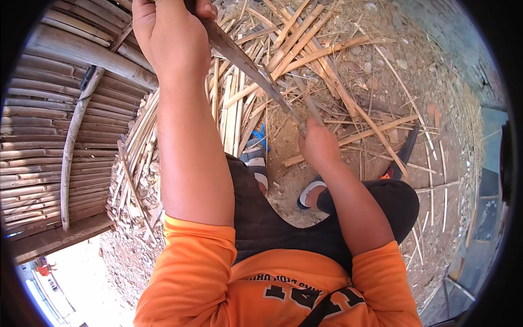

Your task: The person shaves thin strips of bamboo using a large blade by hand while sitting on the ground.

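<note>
My left hand (177,41), raised at the top left, is closed around one end of a long, flat, dark grey-brown strip (245,64). Whether it is split bamboo or a blade I cannot tell. It slants down to the right, narrowing, and its lower end meets my right hand (318,143). The fingers of that hand are closed, with a light-brown, stick-like piece (312,109) sticking up out of them. Its far end blends into the litter behind. Under both hands lie several split bamboo slats (297,41), crossing one another on the ground.
A bamboo slat wall (65,147) stands at the left, with a pile of thin strips (143,158) along its foot. By my right knee lies a dark-bladed tool (408,147) with an orange part. My sandalled feet (256,163) rest on dirt ground (289,185). Grey panels (488,180) edge the right.
</note>
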Available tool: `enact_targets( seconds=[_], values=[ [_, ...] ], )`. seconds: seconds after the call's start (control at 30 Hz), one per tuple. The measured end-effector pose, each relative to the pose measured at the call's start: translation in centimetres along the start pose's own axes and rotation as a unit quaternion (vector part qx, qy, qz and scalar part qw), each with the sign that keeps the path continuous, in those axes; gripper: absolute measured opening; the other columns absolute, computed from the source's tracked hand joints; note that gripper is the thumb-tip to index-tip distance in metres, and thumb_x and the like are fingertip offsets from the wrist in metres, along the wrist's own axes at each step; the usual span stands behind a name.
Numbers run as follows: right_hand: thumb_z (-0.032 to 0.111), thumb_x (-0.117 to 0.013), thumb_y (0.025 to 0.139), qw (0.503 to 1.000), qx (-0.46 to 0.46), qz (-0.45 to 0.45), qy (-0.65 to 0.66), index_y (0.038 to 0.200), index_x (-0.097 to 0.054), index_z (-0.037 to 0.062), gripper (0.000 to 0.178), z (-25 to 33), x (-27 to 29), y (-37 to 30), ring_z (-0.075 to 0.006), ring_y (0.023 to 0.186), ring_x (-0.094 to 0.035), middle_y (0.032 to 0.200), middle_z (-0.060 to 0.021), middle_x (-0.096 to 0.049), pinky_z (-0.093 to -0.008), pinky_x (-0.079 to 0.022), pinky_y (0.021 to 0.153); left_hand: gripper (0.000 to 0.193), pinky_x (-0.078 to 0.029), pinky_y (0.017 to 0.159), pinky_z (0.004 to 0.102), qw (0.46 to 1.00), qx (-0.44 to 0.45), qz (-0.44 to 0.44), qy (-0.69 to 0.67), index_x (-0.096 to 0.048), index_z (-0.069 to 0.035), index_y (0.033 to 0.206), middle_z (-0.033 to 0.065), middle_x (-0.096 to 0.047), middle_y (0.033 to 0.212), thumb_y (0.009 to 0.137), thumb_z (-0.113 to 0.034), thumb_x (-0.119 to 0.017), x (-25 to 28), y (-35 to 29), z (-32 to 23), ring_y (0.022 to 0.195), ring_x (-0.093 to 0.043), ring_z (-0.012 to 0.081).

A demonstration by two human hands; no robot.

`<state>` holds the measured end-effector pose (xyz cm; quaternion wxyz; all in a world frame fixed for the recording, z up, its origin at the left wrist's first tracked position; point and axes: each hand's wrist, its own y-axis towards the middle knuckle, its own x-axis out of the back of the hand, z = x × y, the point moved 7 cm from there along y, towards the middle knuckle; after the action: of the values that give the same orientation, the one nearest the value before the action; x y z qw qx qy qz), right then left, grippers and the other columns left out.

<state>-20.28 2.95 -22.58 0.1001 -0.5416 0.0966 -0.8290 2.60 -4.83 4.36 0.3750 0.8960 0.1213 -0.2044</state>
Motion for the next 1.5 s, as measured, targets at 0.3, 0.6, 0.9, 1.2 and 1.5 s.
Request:
enact_targets(
  seconds=[0.3, 0.6, 0.9, 1.2, 1.5],
  values=[
    [0.012, -0.066, 0.084, 0.996, 0.040, 0.046, 0.070, 0.107, -0.058, -0.0036, 0.029, 0.1, -0.1, 2.4, -0.0431, 0.098, -0.068, 0.100, -0.0291, -0.069, -0.0501, -0.055, 0.085, 0.032, -0.044, 0.064, 0.0371, 0.999, 0.009, 0.000, 0.043, -0.048, -0.004, 0.101, 0.0092, -0.053, 0.086, 0.105, -0.035, -0.055, 2.0, 0.4, -0.4, 0.067, -0.048, 0.0194],
    [0.009, -0.064, 0.086, 0.998, -0.021, 0.039, -0.035, 0.115, -0.054, -0.0031, 0.033, 0.9, 0.9, 1.1, -0.0432, 0.097, -0.069, 0.101, -0.0284, -0.070, -0.0508, -0.055, 0.084, 0.034, -0.043, 0.063, 0.0357, 0.999, 0.002, -0.015, 0.052, -0.049, -0.004, 0.100, 0.0082, -0.053, 0.084, 0.105, -0.037, -0.056, 1.5, -0.1, -0.2, 0.066, -0.048, 0.0181],
    [0.006, -0.066, 0.084, 0.985, 0.052, 0.082, 0.141, 0.119, -0.055, -0.0007, 0.037, -2.4, -0.8, 3.6, -0.0417, 0.087, -0.070, 0.098, -0.0291, -0.069, -0.0499, -0.056, 0.076, 0.033, -0.042, 0.062, 0.0349, 0.999, 0.013, 0.002, 0.046, -0.049, -0.005, 0.100, 0.0076, -0.052, 0.084, 0.105, -0.037, -0.054, 0.6, -0.3, 0.0, 0.064, -0.046, 0.0176],
    [0.014, -0.072, 0.083, 0.999, 0.035, -0.004, 0.008, 0.120, -0.056, -0.0030, 0.044, -0.6, 2.4, 1.3, -0.0450, 0.088, -0.068, 0.094, -0.0274, -0.069, -0.0523, -0.055, 0.079, 0.032, -0.043, 0.060, 0.0336, 0.999, 0.002, 0.015, 0.041, -0.049, -0.006, 0.101, 0.0075, -0.053, 0.085, 0.104, -0.038, -0.056, -0.3, -0.8, 0.2, 0.064, -0.048, 0.0171],
    [0.013, -0.068, 0.085, 0.999, -0.051, 0.009, -0.007, 0.111, -0.056, -0.0009, 0.031, -2.3, -2.3, 2.6, -0.0416, 0.094, -0.070, 0.100, -0.0264, -0.071, -0.0512, -0.055, 0.084, 0.025, -0.040, 0.053, 0.0271, 1.000, -0.005, 0.013, 0.027, -0.050, -0.010, 0.099, 0.0033, -0.050, 0.079, 0.108, -0.033, -0.049, -1.6, -1.1, 0.4, 0.058, -0.045, 0.0120]
  ],
)
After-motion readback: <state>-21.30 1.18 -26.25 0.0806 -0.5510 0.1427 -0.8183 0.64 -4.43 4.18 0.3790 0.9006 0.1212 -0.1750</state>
